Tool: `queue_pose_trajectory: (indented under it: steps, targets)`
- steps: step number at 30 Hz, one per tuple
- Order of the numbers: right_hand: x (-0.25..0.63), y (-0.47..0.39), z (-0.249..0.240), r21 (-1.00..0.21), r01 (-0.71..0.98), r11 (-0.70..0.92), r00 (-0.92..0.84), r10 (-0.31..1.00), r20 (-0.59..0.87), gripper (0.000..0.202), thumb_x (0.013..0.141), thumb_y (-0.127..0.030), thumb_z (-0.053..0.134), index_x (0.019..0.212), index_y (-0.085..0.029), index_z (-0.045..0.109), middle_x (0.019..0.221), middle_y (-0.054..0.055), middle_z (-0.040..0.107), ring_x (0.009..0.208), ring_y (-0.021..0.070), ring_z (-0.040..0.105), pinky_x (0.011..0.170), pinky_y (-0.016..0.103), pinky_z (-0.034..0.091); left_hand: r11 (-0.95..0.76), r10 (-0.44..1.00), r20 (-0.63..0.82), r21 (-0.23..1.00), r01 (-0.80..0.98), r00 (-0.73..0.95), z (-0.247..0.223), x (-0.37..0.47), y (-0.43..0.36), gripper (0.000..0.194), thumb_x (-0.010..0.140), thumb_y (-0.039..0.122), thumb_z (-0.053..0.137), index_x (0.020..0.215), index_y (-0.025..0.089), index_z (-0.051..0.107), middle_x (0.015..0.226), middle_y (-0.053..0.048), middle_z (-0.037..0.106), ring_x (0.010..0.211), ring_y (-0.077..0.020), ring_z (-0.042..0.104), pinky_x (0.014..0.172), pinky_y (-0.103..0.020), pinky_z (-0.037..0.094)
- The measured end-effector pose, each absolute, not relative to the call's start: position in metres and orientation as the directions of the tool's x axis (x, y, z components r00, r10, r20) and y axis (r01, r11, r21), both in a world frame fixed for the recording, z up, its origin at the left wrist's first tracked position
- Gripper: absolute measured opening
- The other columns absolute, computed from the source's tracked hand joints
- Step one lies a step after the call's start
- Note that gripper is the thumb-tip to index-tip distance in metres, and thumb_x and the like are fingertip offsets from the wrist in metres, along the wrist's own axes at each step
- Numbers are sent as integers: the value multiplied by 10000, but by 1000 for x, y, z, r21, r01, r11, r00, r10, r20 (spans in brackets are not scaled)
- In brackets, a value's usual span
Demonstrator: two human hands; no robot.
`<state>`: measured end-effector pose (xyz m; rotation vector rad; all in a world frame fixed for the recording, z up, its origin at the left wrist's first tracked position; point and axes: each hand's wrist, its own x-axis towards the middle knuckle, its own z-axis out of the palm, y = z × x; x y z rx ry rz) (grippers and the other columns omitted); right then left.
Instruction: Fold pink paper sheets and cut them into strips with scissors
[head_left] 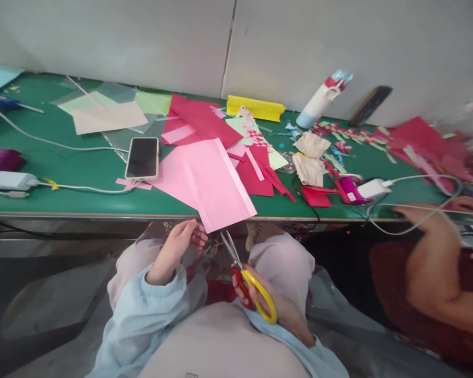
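The pink sheet (216, 184) lies on the table (74, 202) with its near end jutting past the front edge, its long axis running back from that edge and leaning left. Just below that end are the scissors (251, 277), blades parted a little, tips pointing up and left at it; the sheet thus lies ahead of the right hand (283, 303), whose grip is closed round the 2 handles. The left hand (179, 241) is nearer, just beside the sheet's front corner, its grip loose, fingers curled, seemingly holding nothing; I cannot tell whether a fingertip touches the paper. Another pink sheet (173, 181) is partly covered on the left, beside a phone (142, 157); red paper (201, 118) lies behind the top sheet, and a bottle (317, 102) stands behind and right of it. The right palm is partly hidden by the handles, scraps on the floor below the sheet are too blurred to name, and far to its right a co-worker's arm (433, 262) is cut off by the frame.
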<state>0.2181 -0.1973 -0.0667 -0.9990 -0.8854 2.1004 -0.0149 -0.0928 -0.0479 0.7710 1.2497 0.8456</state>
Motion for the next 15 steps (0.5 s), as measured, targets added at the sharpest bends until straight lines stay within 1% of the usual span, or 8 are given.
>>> queue_pose_trajectory:
  steps: [3, 6, 11, 15]
  targets:
    - [211, -200, -66, -749, -237, -619, -482, 744, -463, 452, 748, -569, 701, 964, -225, 501, 893, 8, 503, 595, 64, 409, 546, 237, 263, 487, 872, -476, 868, -97, 114, -47, -14, -93, 379, 813, 502, 518, 755, 134, 589, 621, -44, 652, 525, -132, 600, 517, -254, 489]
    - [206, -198, -63, -722, -195, -664, -479, 707, -521, 446, 734, -535, 726, 949, -219, 497, 817, -13, 487, 571, 66, 396, 524, 232, 233, 503, 859, -490, 862, -68, 146, -48, -13, -93, 386, 805, 519, 524, 728, 144, 572, 587, -37, 643, 492, -123, 581, 492, -241, 472]
    - [200, -193, -55, -706, -235, -668, -483, 711, -512, 398, 759, -510, 712, 924, -213, 504, 808, -19, 477, 580, 67, 388, 548, 235, 259, 498, 854, -481, 866, -46, 200, -52, -10, -92, 373, 789, 518, 556, 696, 157, 559, 578, -27, 638, 486, -110, 568, 478, -222, 459]
    - [197, -189, -51, -715, -251, -652, -477, 726, -495, 377, 761, -493, 709, 932, -219, 516, 861, -8, 486, 589, 66, 368, 560, 238, 271, 520, 833, -498, 854, -29, 242, -55, -6, -92, 351, 765, 497, 605, 678, 160, 559, 573, -19, 633, 483, -104, 565, 468, -212, 451]
